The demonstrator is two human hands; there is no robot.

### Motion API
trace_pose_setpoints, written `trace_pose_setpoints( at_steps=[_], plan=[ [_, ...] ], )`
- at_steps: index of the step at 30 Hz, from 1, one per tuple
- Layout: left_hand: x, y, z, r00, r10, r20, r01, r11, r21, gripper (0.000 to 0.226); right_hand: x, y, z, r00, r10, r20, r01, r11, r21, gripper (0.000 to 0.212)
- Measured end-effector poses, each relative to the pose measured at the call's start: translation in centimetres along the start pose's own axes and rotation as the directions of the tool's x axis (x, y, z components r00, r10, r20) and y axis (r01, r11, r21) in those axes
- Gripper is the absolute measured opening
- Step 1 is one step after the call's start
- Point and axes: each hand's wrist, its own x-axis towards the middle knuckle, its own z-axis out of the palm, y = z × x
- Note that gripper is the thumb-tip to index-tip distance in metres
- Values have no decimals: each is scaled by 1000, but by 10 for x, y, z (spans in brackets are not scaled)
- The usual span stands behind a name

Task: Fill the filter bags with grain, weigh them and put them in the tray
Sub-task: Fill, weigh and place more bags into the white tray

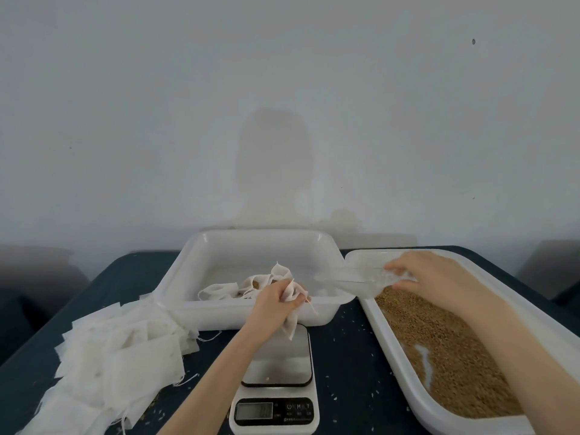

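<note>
Left hand (276, 301) grips an unfilled filter bag (290, 324) above the scale (277, 356) at centre frame, right hand (430, 277) holds a clear scoop (354, 279) over the grain (439, 350), few filled bags (251, 285) lie in the tray (201, 271), and a large empty pile (119, 350) remains lower left.

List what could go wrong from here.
1. The left hand grips the bag crumpled, so its mouth may stay closed and grain from the scoop in the right hand could miss it.
2. The scoop must cross the gap between the grain tray and the bag; more grain may land on the table or the scale.
</note>
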Motion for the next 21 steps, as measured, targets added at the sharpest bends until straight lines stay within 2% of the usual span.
trace_pose_setpoints(
  at_steps=[5,9,13,17,18,21],
  plan=[
    [-4,1,5,999,40,10,-39,998,-46,18,-12,29,26,992,96,86,-110,977,184,34],
    [-11,0,5,997,70,24,-70,998,0,28,-23,56,36,975,185,123,-205,963,177,31],
    [-16,-3,10,993,93,78,-101,989,106,18,-32,67,46,960,206,188,-254,924,285,27],
    [-19,6,20,986,81,143,-89,995,52,3,-33,44,43,967,162,198,-237,858,456,36],
    [-19,9,23,984,66,168,-73,997,35,6,-30,35,39,972,156,176,-224,842,490,38],
    [-18,13,30,973,13,230,-11,1000,-11,42,-22,2,27,989,112,97,-148,801,580,35]
  ],
)
